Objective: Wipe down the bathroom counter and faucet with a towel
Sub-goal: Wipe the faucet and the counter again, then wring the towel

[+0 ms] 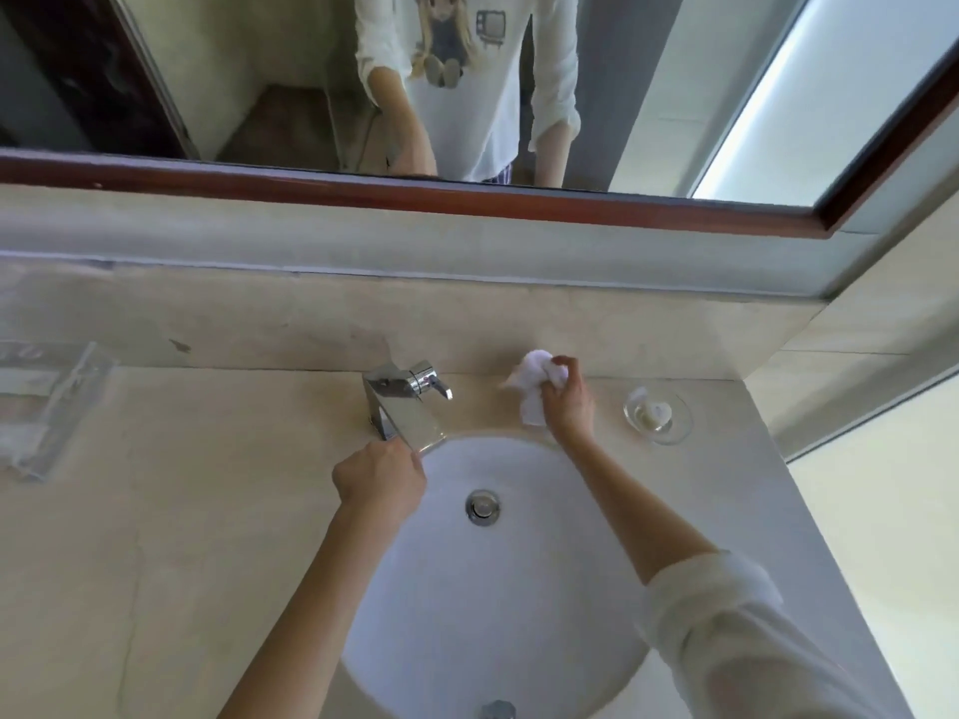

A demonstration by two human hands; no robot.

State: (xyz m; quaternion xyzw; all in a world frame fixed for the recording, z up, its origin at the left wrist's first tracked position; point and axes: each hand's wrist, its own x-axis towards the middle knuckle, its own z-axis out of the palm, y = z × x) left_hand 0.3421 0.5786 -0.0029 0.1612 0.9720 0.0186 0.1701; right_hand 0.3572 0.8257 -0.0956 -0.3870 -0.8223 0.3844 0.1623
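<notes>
Beige counter (155,511), soap dish (658,413) beside towel (534,378), faucet (399,402)

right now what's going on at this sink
A person is wiping the bathroom counter. The right hand grips a bunched white towel at the back of the counter, between the faucet and a glass soap dish. The left hand is curled at the faucet's spout, by the rim of the sink; whether it grips the spout is unclear.
</notes>
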